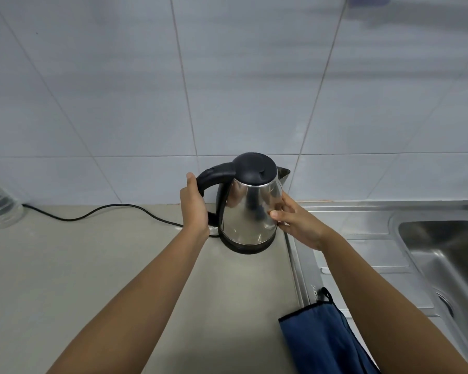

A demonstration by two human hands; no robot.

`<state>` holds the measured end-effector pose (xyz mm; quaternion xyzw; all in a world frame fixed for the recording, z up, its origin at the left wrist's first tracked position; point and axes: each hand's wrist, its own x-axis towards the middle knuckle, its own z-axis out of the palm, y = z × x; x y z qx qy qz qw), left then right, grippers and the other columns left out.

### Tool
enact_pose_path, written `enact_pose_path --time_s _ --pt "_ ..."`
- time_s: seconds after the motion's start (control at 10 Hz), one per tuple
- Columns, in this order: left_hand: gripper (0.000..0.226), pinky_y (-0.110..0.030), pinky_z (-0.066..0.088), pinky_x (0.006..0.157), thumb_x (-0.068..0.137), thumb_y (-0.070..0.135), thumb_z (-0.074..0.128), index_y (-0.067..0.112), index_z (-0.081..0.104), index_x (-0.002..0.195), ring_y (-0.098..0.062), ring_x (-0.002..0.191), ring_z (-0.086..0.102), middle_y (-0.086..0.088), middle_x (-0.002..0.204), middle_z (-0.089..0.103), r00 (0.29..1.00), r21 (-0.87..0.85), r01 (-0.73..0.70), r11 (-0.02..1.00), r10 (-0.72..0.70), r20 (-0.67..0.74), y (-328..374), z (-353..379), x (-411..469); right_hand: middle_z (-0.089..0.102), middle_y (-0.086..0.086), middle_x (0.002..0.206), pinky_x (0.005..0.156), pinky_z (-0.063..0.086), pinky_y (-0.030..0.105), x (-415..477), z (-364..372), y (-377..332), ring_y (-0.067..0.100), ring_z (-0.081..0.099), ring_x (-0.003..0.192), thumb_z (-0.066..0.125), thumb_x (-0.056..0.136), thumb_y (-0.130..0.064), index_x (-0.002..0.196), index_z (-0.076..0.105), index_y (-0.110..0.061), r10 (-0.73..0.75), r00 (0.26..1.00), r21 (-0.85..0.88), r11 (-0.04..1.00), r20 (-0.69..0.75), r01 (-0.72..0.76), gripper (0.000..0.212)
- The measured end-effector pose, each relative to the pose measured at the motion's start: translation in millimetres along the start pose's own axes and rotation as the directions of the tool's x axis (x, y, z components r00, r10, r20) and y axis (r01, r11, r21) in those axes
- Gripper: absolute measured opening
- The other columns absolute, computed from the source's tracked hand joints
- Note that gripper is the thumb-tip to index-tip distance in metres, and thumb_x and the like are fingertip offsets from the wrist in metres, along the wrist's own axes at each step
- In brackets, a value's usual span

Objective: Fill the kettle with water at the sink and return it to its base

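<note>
Steel kettle (250, 211), one: left hand (193, 205) grips its handle, right hand (299, 225) open against it.

One view only, head-worn and wide-angle, looking forward and down over the bench (79, 279) toward the tiled wall (227, 76). It sits close above both forearms, with the sink (443, 252) sliding off the right edge.

The kettle (250, 211) is shiny silver with a black lid and handle, the cloth (319, 344) dark blue, the countertop (92, 265) beige.
</note>
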<state>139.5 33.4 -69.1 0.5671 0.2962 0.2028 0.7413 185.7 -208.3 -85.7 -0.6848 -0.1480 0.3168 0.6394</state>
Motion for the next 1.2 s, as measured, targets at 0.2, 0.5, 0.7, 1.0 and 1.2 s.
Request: enact_pose_path --time_s 0.2,0.5,0.7,1.0,1.2 --pt "0.050 -0.020 0.031 0.080 0.092 0.063 0.026 0.028 0.053 0.115 0.002 0.095 0.050 0.016 0.105 0.056 0.999 0.093 -0.047 0.995 0.047 -0.002 -3.5 -3.3 -3.9 0.060 -0.009 0.139 0.091 0.052 0.017 -4.7 11.5 8.7 0.008 0.061 0.126 0.066 0.093 -0.021 0.151 0.034 -0.043 -0.026 0.997 0.056 0.998 -0.067 0.030 0.070" --pt "0.064 -0.034 0.029 0.086 0.094 0.060 0.013 0.020 0.048 0.131 -0.017 0.103 0.045 0.003 0.113 0.053 0.997 0.359 -0.057 0.931 0.034 0.071 8.1 -17.5 -19.6 0.055 -0.019 0.139 0.100 0.036 0.030 -24.8 34.5 8.3 -0.001 0.054 0.120 0.060 0.098 -0.045 0.137 0.044 -0.057 0.024 0.978 -0.040 0.999 -0.209 -0.033 0.044" --pt "0.047 -0.045 0.043 0.094 0.096 0.053 0.027 0.018 0.051 0.116 -0.026 0.103 0.058 0.001 0.102 0.060 0.984 0.670 -0.176 0.721 0.135 0.113 12.5 -31.6 -50.8 0.060 -0.009 0.132 0.097 0.042 0.030 -43.8 60.3 -3.2 0.021 0.054 0.131 0.053 0.102 -0.042 0.140 0.050 -0.038 -0.077 0.914 -0.251 0.968 -0.399 -0.028 0.038" --pt "0.064 -0.051 0.001 0.116 0.100 0.047 0.017 0.013 0.006 0.154 -0.025 0.148 -0.004 -0.010 0.162 0.000 0.879 0.895 -0.444 -0.048 0.169 0.446 49.4 -43.6 -109.0 0.028 0.008 0.165 0.118 0.030 0.049 -79.8 65.6 -35.5 0.033 0.026 0.151 0.037 0.106 -0.042 0.154 0.037 -0.013 -0.127 0.910 -0.761 0.600 -0.394 -0.246 0.057" --pt "0.065 -0.051 -0.001 0.117 0.101 0.045 0.015 0.010 0.004 0.153 -0.027 0.148 -0.005 -0.011 0.162 -0.002 0.851 0.856 -0.496 -0.147 0.113 0.513 87.7 -26.9 -144.8 0.006 0.009 0.170 0.123 0.012 0.051 -110.3 64.5 -84.9 0.036 0.006 0.155 0.027 0.107 -0.043 0.160 0.021 -0.012 -0.199 0.922 -0.905 0.343 -0.332 -0.252 0.062"
